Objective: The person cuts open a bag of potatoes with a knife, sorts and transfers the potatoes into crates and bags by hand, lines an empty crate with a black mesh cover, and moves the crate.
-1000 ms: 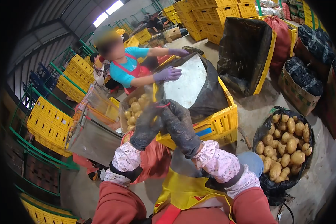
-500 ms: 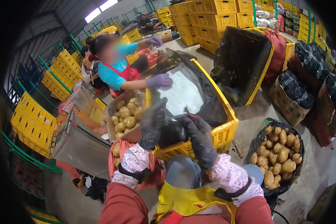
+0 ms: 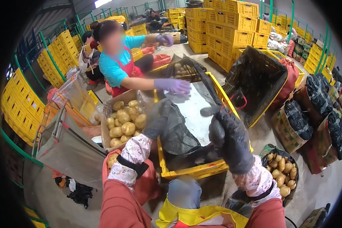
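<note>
A yellow crate (image 3: 162,159) lined with black mesh (image 3: 178,131) stands in front of my knees. Inside it lies a flat white sheet (image 3: 197,121), partly covered by the mesh. My left hand (image 3: 157,121), in a dark glove, is at the crate's left edge beside the mesh, its fingers smeared by motion. Above the right side of the crate is my dark-gloved right hand (image 3: 231,138), thumb and fingers apart. A thin red loop (image 3: 242,102) shows just beyond it; I cannot tell whether it touches the glove. A co-worker's purple-gloved hand (image 3: 174,86) reaches over the sheet's far end.
An open box of potatoes (image 3: 127,119) stands left of the crate, and a black-lined container of potatoes (image 3: 283,171) stands to the right. A black-lined crate (image 3: 254,83) leans behind it. Yellow crates (image 3: 231,32) are stacked at the back. A grey panel (image 3: 70,140) stands left.
My hands have moved apart, the right going rightwards. The dark bundle between them has gone, and mesh now lies over the sheet's near left part. The co-worker's hand has moved further over the sheet.
</note>
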### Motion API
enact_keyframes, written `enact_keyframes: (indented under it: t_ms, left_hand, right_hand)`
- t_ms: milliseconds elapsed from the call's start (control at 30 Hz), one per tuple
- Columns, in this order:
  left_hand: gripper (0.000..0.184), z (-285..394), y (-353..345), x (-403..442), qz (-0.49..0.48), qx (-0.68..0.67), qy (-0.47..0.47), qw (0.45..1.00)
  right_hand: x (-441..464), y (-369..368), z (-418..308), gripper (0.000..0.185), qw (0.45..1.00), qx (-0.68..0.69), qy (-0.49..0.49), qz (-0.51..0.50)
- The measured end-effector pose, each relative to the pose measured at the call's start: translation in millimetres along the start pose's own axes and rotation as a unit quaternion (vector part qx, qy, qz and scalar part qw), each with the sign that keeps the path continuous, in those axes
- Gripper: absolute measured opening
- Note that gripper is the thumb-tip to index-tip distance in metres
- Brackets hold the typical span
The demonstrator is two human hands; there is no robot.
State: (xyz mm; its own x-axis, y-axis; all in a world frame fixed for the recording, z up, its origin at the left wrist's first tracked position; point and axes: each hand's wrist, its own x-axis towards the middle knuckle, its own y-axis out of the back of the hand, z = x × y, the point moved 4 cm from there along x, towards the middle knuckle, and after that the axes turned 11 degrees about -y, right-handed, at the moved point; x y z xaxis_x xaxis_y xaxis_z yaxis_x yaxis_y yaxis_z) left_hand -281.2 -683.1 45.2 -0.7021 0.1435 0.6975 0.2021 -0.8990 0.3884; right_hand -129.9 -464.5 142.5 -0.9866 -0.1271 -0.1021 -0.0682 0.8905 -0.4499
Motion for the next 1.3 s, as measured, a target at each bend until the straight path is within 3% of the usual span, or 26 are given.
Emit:
enact_keyframes:
  t_ms: [67,133,167,233,267,300,367,467,533,600,633,733,767,800,833,900,967,1067,1133,1167,1233,1300]
  left_hand:
    - [0.032,13.8,-3.0,9.3,-0.015,-0.026,0.012,0.999]
    - [0.035,25.4,-16.4,13.9,-0.06,-0.271,0.026,0.96]
    - [0.035,25.1,-18.9,15.1,-0.057,-0.273,0.026,0.96]
    - [0.035,23.7,-23.8,14.9,-0.097,-0.066,0.0,0.993]
    - [0.035,15.3,-32.5,15.5,-0.095,-0.066,0.001,0.993]
    - [0.034,-2.4,-40.0,18.1,0.008,-0.171,0.002,0.985]
    - [0.034,-52.6,-47.1,28.7,0.114,-0.27,0.005,0.956]
    - [0.035,-110.8,-45.1,52.4,0.025,-0.093,0.116,0.989]
    - [0.038,-110.6,-50.2,57.8,0.089,-0.281,0.139,0.945]
    - [0.038,-111.8,-60.2,61.4,0.158,-0.463,0.151,0.859]
    - [0.036,-102.2,-51.7,67.3,0.16,-0.177,-0.02,0.971]
    - [0.034,-95.0,-64.9,71.3,0.179,-0.09,-0.083,0.976]
    - [0.047,-86.1,-66.4,70.8,0.165,0.134,-0.155,0.965]
    - [0.061,-72.2,-69.0,70.6,0.141,0.351,-0.218,0.9]
    - [0.061,-66.1,-67.4,72.7,0.141,0.349,-0.217,0.901]
    - [0.041,-62.6,-61.0,82.7,0.159,0.119,-0.166,0.966]
    - [0.027,-60.1,-61.0,94.2,0.166,-0.12,-0.107,0.973]
    - [0.028,-46.8,-55.0,88.8,0.135,-0.268,-0.144,0.943]
    - [0.032,-49.3,-47.8,71.4,0.048,-0.261,-0.018,0.964]
    - [0.032,-51.6,-50.1,57.2,0.046,-0.26,-0.016,0.964]
    - [0.023,-61.9,-71.8,25.7,-0.038,-0.449,0.125,0.884]
    - [0.024,-50.9,-80.3,5.9,-0.064,-0.421,0.165,0.89]
  right_hand:
    - [17.7,-4.8,-15.7,0.027,0.997,-0.032,0.047,-0.057]
    - [32.3,-6.5,-22.8,0.027,0.996,-0.071,0.053,-0.021]
    - [40.5,-5.6,-22.1,0.028,0.999,-0.019,0.027,-0.04]
    - [53.7,-1.7,-15.6,0.03,0.997,0.031,0.019,-0.062]
    - [58.7,-0.6,-13.2,0.03,0.997,0.03,0.018,-0.063]
    - [63.8,2.6,-11.6,0.03,0.999,0.021,0.013,-0.032]
    - [72.3,7.0,-9.0,0.03,1.0,0.011,0.008,-0.002]
    - [79.8,10.3,-8.0,0.03,0.999,0.033,0.018,-0.018]
    - [83.8,11.3,-8.7,0.027,0.999,0.038,0.015,-0.029]
    - [84.3,10.9,-9.9,0.027,0.998,0.048,0.005,-0.026]
    - [84.2,11.9,-9.7,0.026,0.998,0.062,-0.005,-0.022]
    - [85.3,20.4,-5.2,0.026,1.0,0.012,0.014,0.002]
    - [85.6,22.8,-4.6,0.026,1.0,0.011,0.013,0.004]
    - [86.0,24.3,-2.5,0.026,0.999,0.04,-0.011,-0.008]
    - [86.6,25.1,0.0,0.025,0.997,0.07,-0.035,-0.02]
    - [88.5,29.2,6.7,0.024,0.996,0.084,-0.042,-0.003]
    - [90.6,33.5,9.9,0.023,0.994,0.099,-0.045,0.016]
    - [92.9,31.6,10.9,0.022,0.994,0.089,-0.057,-0.015]
    - [96.1,29.8,12.5,0.025,0.997,0.061,-0.055,0.007]
    - [100.6,32.5,14.8,0.025,0.996,0.063,-0.055,0.008]
    - [117.2,41.0,19.5,0.027,0.997,0.064,-0.042,-0.028]
    - [139.2,48.4,18.6,0.028,0.996,0.057,-0.06,-0.024]
